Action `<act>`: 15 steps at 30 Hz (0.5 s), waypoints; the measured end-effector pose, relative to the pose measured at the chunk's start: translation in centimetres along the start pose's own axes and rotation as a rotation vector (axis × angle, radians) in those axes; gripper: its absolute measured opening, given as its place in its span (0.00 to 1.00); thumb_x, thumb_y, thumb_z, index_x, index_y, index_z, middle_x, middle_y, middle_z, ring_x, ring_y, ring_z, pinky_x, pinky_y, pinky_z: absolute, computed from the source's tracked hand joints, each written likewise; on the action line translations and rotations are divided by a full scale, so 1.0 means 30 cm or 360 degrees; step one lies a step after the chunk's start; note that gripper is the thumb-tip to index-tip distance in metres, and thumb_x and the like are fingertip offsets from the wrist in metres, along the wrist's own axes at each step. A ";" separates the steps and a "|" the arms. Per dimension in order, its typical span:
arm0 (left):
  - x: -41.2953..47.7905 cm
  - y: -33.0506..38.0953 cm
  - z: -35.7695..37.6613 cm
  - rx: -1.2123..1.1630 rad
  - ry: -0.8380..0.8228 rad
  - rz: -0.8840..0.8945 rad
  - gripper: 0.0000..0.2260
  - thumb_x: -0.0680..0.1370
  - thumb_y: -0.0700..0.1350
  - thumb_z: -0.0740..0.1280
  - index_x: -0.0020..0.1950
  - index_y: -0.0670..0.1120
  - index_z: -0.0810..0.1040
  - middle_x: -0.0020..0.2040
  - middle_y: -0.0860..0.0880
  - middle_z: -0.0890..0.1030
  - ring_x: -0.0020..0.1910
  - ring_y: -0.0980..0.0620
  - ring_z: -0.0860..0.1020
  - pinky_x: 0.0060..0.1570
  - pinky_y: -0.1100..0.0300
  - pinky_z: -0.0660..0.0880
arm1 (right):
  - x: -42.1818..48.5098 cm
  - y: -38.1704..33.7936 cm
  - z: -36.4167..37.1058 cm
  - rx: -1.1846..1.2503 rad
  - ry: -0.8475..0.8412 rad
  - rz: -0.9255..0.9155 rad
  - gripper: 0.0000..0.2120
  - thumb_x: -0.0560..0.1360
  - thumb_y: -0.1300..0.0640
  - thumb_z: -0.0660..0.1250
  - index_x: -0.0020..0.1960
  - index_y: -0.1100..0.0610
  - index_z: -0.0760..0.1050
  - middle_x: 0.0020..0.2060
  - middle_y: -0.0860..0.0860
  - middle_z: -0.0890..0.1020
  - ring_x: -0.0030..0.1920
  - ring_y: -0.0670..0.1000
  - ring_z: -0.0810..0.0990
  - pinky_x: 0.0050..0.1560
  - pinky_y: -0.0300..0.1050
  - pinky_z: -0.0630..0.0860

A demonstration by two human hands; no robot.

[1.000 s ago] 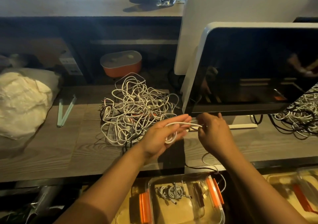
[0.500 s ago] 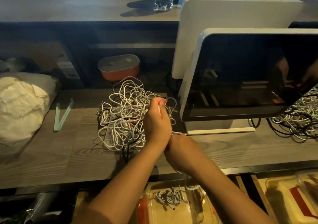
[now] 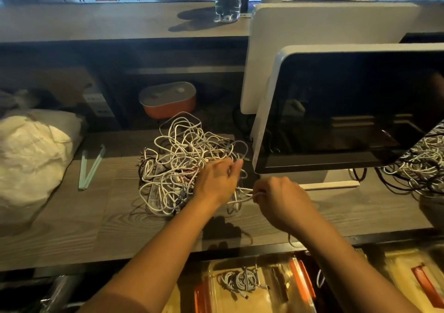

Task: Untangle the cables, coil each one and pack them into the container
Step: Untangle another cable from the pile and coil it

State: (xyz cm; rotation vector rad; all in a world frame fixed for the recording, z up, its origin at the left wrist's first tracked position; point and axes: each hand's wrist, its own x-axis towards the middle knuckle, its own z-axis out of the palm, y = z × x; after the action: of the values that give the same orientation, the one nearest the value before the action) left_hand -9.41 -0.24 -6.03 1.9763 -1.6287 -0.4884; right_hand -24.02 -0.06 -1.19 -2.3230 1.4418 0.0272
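On the desk point(image 3: 72, 216) sits a big tangle point(image 3: 182, 158) of white cables; the container point(image 3: 301, 279), with a few coils inside, is just below the front edge. The left hand point(image 3: 216, 182) curls on a strand in the tangle, and the right hand point(image 3: 281, 199) pinches one white cable point(image 3: 240, 201) beside it. Light, floppy, snaggy stuff: I'd grab near a plug end.

Single head-worn wide-angle view, facing forward and down, close over the wooden desk point(image 3: 72, 216), forearms entering from below
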 end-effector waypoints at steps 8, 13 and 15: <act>-0.108 0.056 -0.011 0.0011 -0.0565 0.0183 0.23 0.73 0.69 0.58 0.48 0.50 0.75 0.45 0.53 0.76 0.41 0.55 0.75 0.37 0.60 0.68 | 0.024 0.005 -0.072 0.1281 0.0193 0.0168 0.13 0.73 0.69 0.59 0.38 0.58 0.78 0.35 0.54 0.81 0.40 0.52 0.81 0.39 0.44 0.80; -0.151 0.055 -0.012 0.0252 -0.0661 0.0072 0.05 0.74 0.46 0.65 0.42 0.48 0.71 0.46 0.46 0.77 0.41 0.49 0.73 0.37 0.60 0.67 | 0.037 -0.002 -0.042 0.1005 0.0107 0.0108 0.13 0.76 0.66 0.62 0.38 0.53 0.78 0.38 0.48 0.80 0.41 0.44 0.79 0.39 0.35 0.75; -0.148 0.041 -0.022 0.0360 -0.0736 0.0011 0.02 0.74 0.40 0.62 0.45 0.44 0.72 0.50 0.44 0.77 0.45 0.46 0.75 0.40 0.57 0.69 | 0.045 0.005 -0.034 0.0906 0.0113 0.0103 0.14 0.76 0.65 0.62 0.37 0.50 0.77 0.38 0.45 0.80 0.42 0.43 0.78 0.42 0.37 0.75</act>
State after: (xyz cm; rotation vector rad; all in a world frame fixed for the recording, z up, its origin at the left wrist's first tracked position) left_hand -10.93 4.05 -5.01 2.1285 -2.0443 -0.8400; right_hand -23.70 -1.63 -0.62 -1.8254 1.3389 -0.3986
